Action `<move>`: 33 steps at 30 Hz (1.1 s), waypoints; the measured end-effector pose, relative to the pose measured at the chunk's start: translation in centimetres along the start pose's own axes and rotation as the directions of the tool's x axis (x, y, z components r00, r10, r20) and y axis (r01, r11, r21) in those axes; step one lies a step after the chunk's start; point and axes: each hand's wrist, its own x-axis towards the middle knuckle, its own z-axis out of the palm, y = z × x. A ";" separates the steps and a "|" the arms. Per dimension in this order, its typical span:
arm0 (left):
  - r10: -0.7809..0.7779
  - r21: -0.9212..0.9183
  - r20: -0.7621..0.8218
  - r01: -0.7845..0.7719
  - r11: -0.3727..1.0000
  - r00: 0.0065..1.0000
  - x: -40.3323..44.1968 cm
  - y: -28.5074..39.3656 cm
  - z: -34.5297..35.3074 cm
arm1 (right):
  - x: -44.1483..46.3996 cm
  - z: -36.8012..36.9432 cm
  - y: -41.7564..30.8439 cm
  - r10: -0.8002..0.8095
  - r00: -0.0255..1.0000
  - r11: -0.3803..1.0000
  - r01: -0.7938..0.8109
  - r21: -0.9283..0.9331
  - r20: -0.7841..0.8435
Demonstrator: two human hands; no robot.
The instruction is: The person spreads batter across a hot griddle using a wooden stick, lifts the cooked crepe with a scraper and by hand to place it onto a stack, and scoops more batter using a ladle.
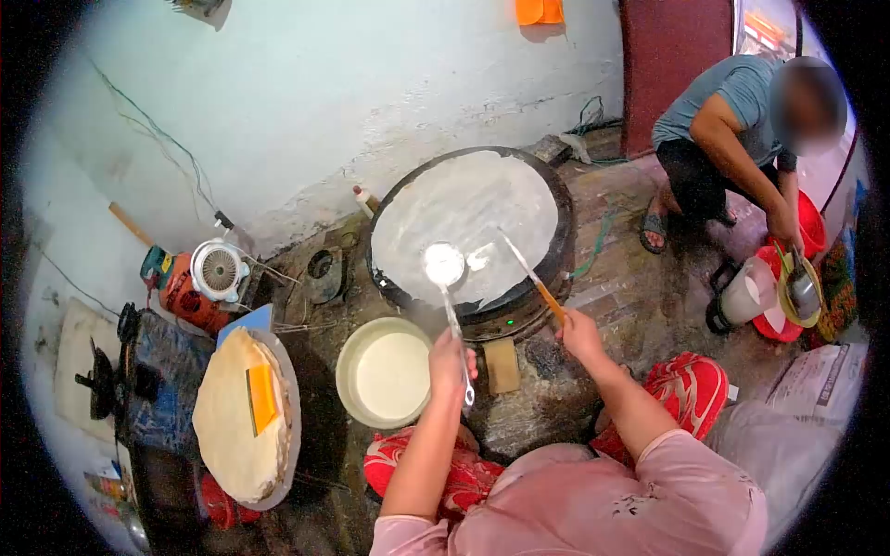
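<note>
My left hand [451, 363] is closed around the long metal handle of a ladle [444, 266], whose white-coated bowl is over the near left part of a round griddle [564, 243]. A thin white layer of batter [464, 199] covers most of the griddle's top, with a small thicker patch near the ladle. My right hand [580, 334] grips the wooden handle of a long, thin-bladed spatula [532, 275]. The blade's tip is at the batter; whether it touches cannot be told. Beside my left hand stands a basin [345, 382] of pale liquid batter.
A stack of thin round pancakes [222, 422] with a yellow scraper [263, 398] on top lies at left. Behind it are a white fan-like device [221, 271] and cables. At right, a person [732, 139] bends over a red basin [810, 222], a white jug [746, 295] and a bowl.
</note>
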 end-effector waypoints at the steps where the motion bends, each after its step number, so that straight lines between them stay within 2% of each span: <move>1: -0.002 0.041 -0.034 0.003 0.999 0.999 0.7 -0.2 0.4 | -0.2 0.2 0.2 0.010 0.999 0.994 -0.014 -0.111 -0.042; 2: 0.030 0.074 -0.053 -0.026 0.997 0.998 1.2 -0.4 1.0 | -1.1 0.8 -0.1 -0.100 0.994 0.966 0.085 -0.245 -0.049; 3: 0.062 0.110 -0.070 -0.054 0.992 0.996 1.6 -0.8 1.4 | -1.7 2.8 1.0 -0.127 0.991 0.973 0.116 -0.199 -0.043; 5: 0.062 0.133 -0.066 -0.053 0.990 0.996 3.7 -2.6 1.1 | -1.2 8.7 4.9 -0.105 0.993 0.994 0.104 0.026 0.047; 6: 0.032 0.130 -0.091 -0.019 0.991 0.995 3.8 -2.7 1.4 | -1.8 7.7 2.6 -0.106 0.993 0.994 0.105 0.027 0.048; 7: 0.002 0.127 -0.117 0.013 0.992 0.993 3.8 -2.5 1.6 | -3.2 5.1 -2.3 0.067 0.979 0.976 -0.104 0.189 0.193; 8: 0.004 0.128 -0.117 0.011 0.992 0.993 3.4 -1.9 1.6 | -3.9 3.6 -5.0 0.207 0.911 0.893 -0.324 0.311 0.356; 9: -0.090 -0.101 -0.099 0.080 0.992 0.991 2.6 -0.9 1.5 | -3.6 3.6 -4.6 0.205 0.912 0.893 -0.323 0.314 0.355; 10: -0.178 -0.324 -0.059 0.150 0.934 0.982 2.2 -0.1 1.1 | -3.1 3.6 -3.6 -0.006 0.977 0.965 -0.050 0.258 0.213; 11: -0.205 -0.458 0.033 0.197 0.867 0.978 2.5 0.0 0.0 | -2.8 3.5 -3.1 -0.237 0.967 0.962 0.221 0.162 0.088; 12: -0.261 -0.618 0.262 0.369 0.694 0.929 2.6 0.7 -1.4 | -3.0 2.0 -4.8 -0.275 0.960 0.936 0.255 0.241 0.054; 13: -0.249 -0.697 0.483 0.541 0.471 0.839 2.6 1.2 -2.6 | -3.1 0.1 -6.5 -0.070 0.977 0.923 -0.014 0.384 0.203; 15: -0.071 -0.739 0.616 0.607 0.292 0.785 0.7 2.7 -3.0 | -1.7 -1.4 -7.3 0.064 0.979 0.890 -0.145 0.433 0.195; 17: 0.077 -0.732 0.664 0.626 0.270 0.744 -1.0 4.4 -3.5 | 2.6 0.2 -1.1 -0.107 0.991 0.948 0.125 0.292 -0.076; 18: 0.113 -0.751 0.651 0.616 0.239 0.750 -2.0 5.2 -3.8 | 4.5 0.9 2.0 -0.108 0.976 0.975 0.140 0.171 -0.188; 19: 0.103 -0.754 0.652 0.628 0.192 0.751 -2.7 6.1 -4.4 | 5.2 1.2 4.3 -0.186 0.928 0.982 0.188 -0.025 -0.323; 20: 0.136 -0.766 0.634 0.595 0.241 0.761 -3.3 6.6 -5.2 | 3.4 0.7 2.2 -0.054 0.989 0.998 0.048 -0.048 -0.139; 22: 0.183 -0.795 0.585 0.512 0.326 0.791 -4.3 7.4 -7.2 | -0.4 3.2 0.6 -0.071 0.984 0.974 0.103 -0.203 0.162; 23: 0.199 -0.810 0.551 0.462 0.360 0.810 -4.8 7.7 -8.3 | -2.0 5.7 1.9 -0.213 0.932 0.912 0.297 -0.282 0.293; 24: 0.195 -0.814 0.528 0.428 0.391 0.826 -5.1 7.8 -9.6 | -3.4 5.8 -0.2 -0.173 0.858 0.919 0.317 -0.233 0.484; 25: 0.124 -0.823 0.431 0.333 0.460 0.894 -5.6 8.0 -10.9 | -4.7 5.4 -2.2 -0.135 0.744 0.928 0.326 -0.179 0.655; 26: 0.047 -0.805 0.352 0.277 0.525 0.935 -6.0 7.9 -12.5 | -4.6 5.3 -2.3 -0.135 0.743 0.928 0.326 -0.178 0.656; 28: -0.076 -0.743 0.175 0.183 0.644 0.982 -6.7 7.2 -15.8 | -3.4 4.5 -2.5 -0.235 0.888 0.972 0.204 0.120 0.395; 29: -0.125 -0.702 0.086 0.149 0.696 0.989 -7.0 6.3 -17.5 | -0.9 4.8 0.0 -0.376 0.910 0.923 0.351 0.156 0.176; 30: -0.150 -0.545 -0.055 0.097 0.833 0.987 -7.0 5.2 -19.4 | 1.5 4.1 1.4 -0.114 0.980 0.960 0.067 0.271 0.162; 31: -0.199 -0.499 -0.116 0.116 0.859 0.973 -6.9 4.0 -21.1 | 1.9 1.7 -0.5 0.040 0.999 0.982 -0.037 0.186 -0.015; 33: -0.286 -0.546 -0.124 0.175 0.819 0.950 -6.0 1.1 -24.3 | 1.5 1.2 -1.0 -0.004 0.992 1.000 0.003 -0.002 -0.128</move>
